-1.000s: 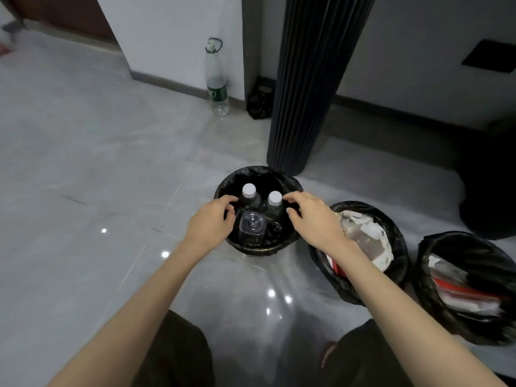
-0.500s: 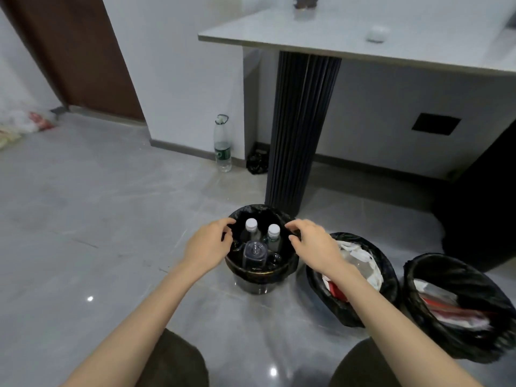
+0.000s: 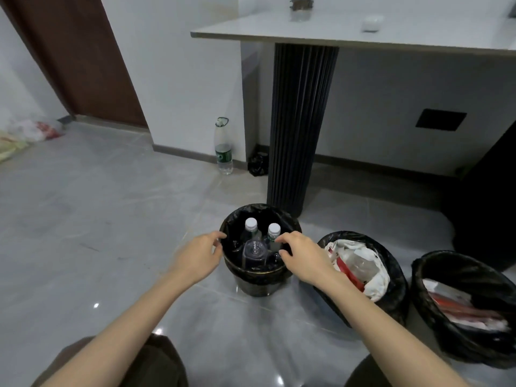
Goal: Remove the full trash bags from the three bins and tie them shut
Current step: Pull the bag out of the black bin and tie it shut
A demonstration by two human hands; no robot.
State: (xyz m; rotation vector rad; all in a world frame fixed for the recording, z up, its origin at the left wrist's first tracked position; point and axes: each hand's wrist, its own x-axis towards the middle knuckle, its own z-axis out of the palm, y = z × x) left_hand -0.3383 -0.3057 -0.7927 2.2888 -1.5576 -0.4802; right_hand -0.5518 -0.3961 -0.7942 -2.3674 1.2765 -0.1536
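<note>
3 bins stand in a row on the grey tiled floor (image 3: pixel 83 219) in the head view, each lined with a black trash bag. Taking the dark ribbed table leg (image 3: pixel 300 124) as the landmark: the first bin (image 3: pixel 258 284) sits just in front of its foot, the second bin (image 3: pixel 391 297) lies in front and to the right of it, leaning toward the first, and the third bin (image 3: pixel 446 336) is further right again, near the frame edge.

Inside the first bin's bag (image 3: pixel 257 213) are 2 white-capped bottles (image 3: pixel 251 227) standing upright and a clear plastic container (image 3: pixel 254 251) in front of them. The second bin holds crumpled white wrappers and red packaging (image 3: pixel 360 263); the third holds flat red and white litter (image 3: pixel 463 305).

Both arms reach forward to the first bin. The left hand (image 3: pixel 196 259) is at the bag's left edge, fingers curled, thumb and forefinger pinched at the rim; whether plastic is actually gripped, I cannot tell. The right hand (image 3: pixel 303 256) hovers over the bag's right edge, fingers bent and spread, not clearly closed on anything.

Left of the leg, against the wall, stands a tall clear water bottle (image 3: pixel 223 148), with a small crumpled black bag (image 3: pixel 258 163) between it and the leg. The leg carries a pale tabletop (image 3: pixel 349 34).
</note>
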